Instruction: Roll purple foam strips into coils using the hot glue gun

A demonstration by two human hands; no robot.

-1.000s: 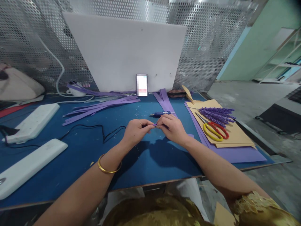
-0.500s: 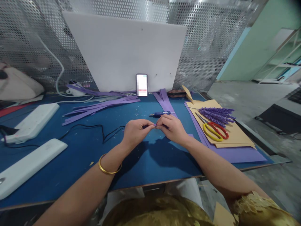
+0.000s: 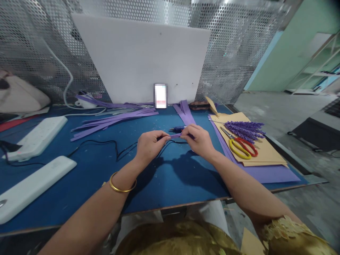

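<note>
Strip (image 3: 175,136) is between our two hands, apparently just above the table (image 3: 164,184), near the middle of the bench. Left hand (image 3: 151,145) is closed in a thumb-and-finger pinch on its left end; right hand (image 3: 198,142) pinches the right end the same way. Only a short purple stretch shows between the fingertips; both ends are hidden, so we can't tell how much is tucked inside either grip.

Risks, our judgement:
- Tear or crease: strip is thin and looks like paper. Uneven pull, or one wrist turning against the other, would do it.
- Slip: contact is fingertips only, so a loose pinch on either side would drop that end.
- Snag: black cable (image 3: 117,151) runs behind the left hand and shows again just on our side of the strip, near the right hand. Dropping the hands could catch it.
- Knock: blue tool (image 3: 177,129) lies just beyond the strip, its back part hidden by the right hand. A push forward could roll it.
- Scissors (image 3: 240,145) sit well apart on the tan sheets (image 3: 261,150), so we rate them low risk.

Orientation: long axis runs left to right across us, roughly along the near table edge, right end slightly farther away. It looks near level, with little sag. No distinct tip shows, so we can't say which end leads. Tool's dark tip points left, nearly parallel to the strip.
</note>
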